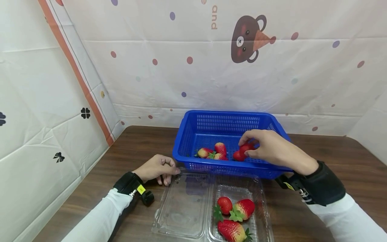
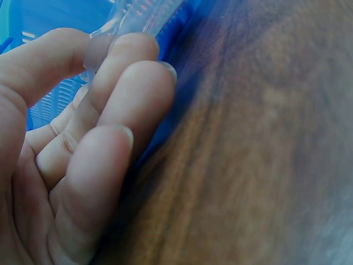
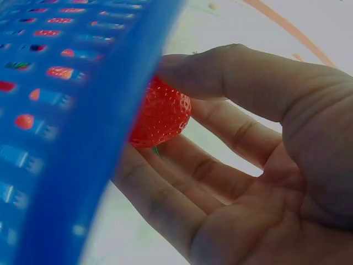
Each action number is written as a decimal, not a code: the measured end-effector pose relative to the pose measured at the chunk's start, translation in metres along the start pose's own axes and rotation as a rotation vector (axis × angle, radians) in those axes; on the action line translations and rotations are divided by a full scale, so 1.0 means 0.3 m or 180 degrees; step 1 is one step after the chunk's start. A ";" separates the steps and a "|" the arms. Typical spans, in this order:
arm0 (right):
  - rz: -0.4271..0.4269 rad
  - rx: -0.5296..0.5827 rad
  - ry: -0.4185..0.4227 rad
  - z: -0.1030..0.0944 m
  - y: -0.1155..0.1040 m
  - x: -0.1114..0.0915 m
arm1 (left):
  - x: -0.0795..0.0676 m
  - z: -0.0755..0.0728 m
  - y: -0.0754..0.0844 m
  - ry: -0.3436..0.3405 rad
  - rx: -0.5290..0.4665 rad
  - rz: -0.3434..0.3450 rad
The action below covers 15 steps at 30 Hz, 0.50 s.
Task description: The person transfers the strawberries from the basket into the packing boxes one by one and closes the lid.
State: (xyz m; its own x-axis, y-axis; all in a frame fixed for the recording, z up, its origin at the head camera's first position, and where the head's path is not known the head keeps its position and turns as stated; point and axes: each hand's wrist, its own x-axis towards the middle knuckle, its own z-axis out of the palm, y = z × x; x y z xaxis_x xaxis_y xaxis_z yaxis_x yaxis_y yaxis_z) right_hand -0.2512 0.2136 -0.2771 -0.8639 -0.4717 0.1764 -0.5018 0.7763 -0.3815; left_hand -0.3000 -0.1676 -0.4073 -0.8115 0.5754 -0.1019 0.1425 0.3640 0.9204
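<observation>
- Right hand (image 1: 269, 146) — thumb and fingers grasp a red strawberry (image 1: 247, 147) within the blue basket (image 1: 228, 121), toward its near right corner.
- Left hand (image 1: 158, 169) — pinches the clear container (image 1: 185, 215) at its far left corner.
- Three strawberries (image 1: 232, 231) lie in the container's right half; others (image 1: 220, 148) rest by the basket's near edge.

A white cloth (image 1: 211, 89) printed with coloured dots (image 1: 189, 60) and a brown bear (image 1: 245, 40) hangs behind a dark wooden table (image 1: 145, 141).
</observation>
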 end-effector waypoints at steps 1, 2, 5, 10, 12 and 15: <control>-0.0001 -0.0008 0.0020 -0.001 -0.004 -0.002 | 0.000 0.001 0.000 0.0000 -0.0005 0.0004; -0.0013 -0.0007 0.0033 -0.003 -0.008 -0.005 | 0.000 0.001 0.001 -0.0001 -0.0009 0.0007; -0.0058 -0.0002 0.0054 -0.007 -0.023 -0.012 | -0.001 0.002 0.002 -0.0011 -0.0032 0.0009; -0.0143 -0.0042 0.0093 -0.013 -0.049 -0.022 | -0.002 0.001 0.002 -0.0015 -0.0039 0.0002; -0.0173 -0.0064 0.0101 -0.015 -0.059 -0.025 | -0.002 0.000 0.003 -0.0018 -0.0035 0.0010; -0.0213 -0.0102 0.0102 -0.019 -0.072 -0.030 | -0.003 0.000 0.005 -0.0023 -0.0032 0.0016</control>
State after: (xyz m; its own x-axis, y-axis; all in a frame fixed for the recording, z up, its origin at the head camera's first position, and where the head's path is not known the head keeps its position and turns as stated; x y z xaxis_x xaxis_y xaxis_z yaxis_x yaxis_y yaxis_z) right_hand -0.2328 0.2036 -0.2653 -0.8290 -0.5099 0.2297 -0.5592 0.7566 -0.3387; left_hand -0.2992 -0.1676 -0.4058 -0.8066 0.5825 -0.1000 0.1408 0.3538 0.9247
